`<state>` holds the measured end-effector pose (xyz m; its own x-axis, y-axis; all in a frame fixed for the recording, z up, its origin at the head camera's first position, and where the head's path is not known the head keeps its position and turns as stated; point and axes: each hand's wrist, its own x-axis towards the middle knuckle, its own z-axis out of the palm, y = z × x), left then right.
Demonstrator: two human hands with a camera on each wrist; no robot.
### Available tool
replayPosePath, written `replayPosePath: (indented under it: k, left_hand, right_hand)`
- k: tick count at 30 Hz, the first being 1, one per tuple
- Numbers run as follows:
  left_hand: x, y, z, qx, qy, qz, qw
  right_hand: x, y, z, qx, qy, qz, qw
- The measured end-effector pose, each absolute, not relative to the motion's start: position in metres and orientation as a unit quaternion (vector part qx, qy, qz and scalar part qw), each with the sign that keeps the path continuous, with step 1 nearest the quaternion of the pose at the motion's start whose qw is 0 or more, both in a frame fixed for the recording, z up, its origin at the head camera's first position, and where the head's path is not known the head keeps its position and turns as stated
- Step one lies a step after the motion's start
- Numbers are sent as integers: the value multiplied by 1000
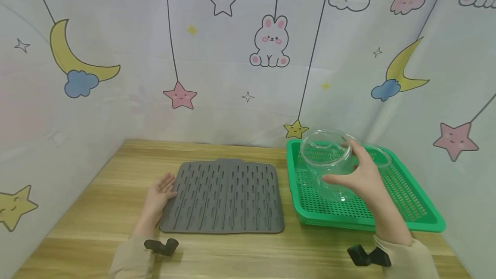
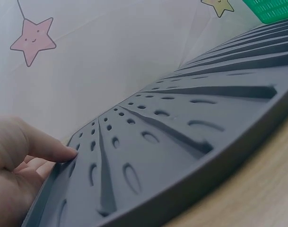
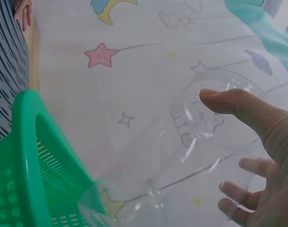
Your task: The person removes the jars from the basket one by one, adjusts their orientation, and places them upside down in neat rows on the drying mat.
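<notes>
My right hand (image 1: 362, 171) holds a clear plastic cup (image 1: 325, 160), wide-mouthed, at the green plastic basket (image 1: 410, 223). Its thumb lies along the near side and its fingers reach round the far side. In the right wrist view the transparent cup (image 3: 186, 151) is hard to make out against the wall; the thumb crosses near its rim. My left hand (image 1: 156, 195) lies at the left edge of a grey slotted drying mat (image 1: 228, 197). Its fingers are fairly straight, and the thumb touches the mat's edge, as the left wrist view shows.
Another clear round rim (image 1: 381, 157) shows in the basket behind my right hand. Mat and basket stand side by side on a wooden table (image 1: 224, 255). A white cloth (image 1: 232, 63) printed with stars, moons and rabbits hangs close behind and at both sides.
</notes>
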<state>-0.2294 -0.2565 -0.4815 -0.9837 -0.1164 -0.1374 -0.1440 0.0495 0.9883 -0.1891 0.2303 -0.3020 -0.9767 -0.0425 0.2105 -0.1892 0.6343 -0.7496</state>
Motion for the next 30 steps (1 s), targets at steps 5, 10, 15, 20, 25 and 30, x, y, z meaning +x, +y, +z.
replayPosePath:
  k: [5, 10, 15, 20, 25, 30]
  left_hand:
    - [-230, -257, -482, -92, 724, 684, 7]
    - [-228, -258, -481, -84, 721, 688, 6]
    - [-227, -260, -482, -81, 711, 698, 6]
    - [-227, -259, -480, -93, 712, 695, 7]
    - [-228, -255, -473, -116, 709, 695, -1]
    - [-226, -251, -461, -117, 717, 687, -27]
  right_hand:
    - [-189, 214, -288, 78, -916, 367, 141]
    - [-192, 197, -277, 93, -917, 354, 161]
    - [-197, 179, -271, 110, -915, 349, 169]
    - [-204, 160, -274, 131, -910, 339, 198]
    - [-211, 141, -281, 152, -910, 307, 235]
    - [-215, 120, -286, 156, -916, 289, 228]
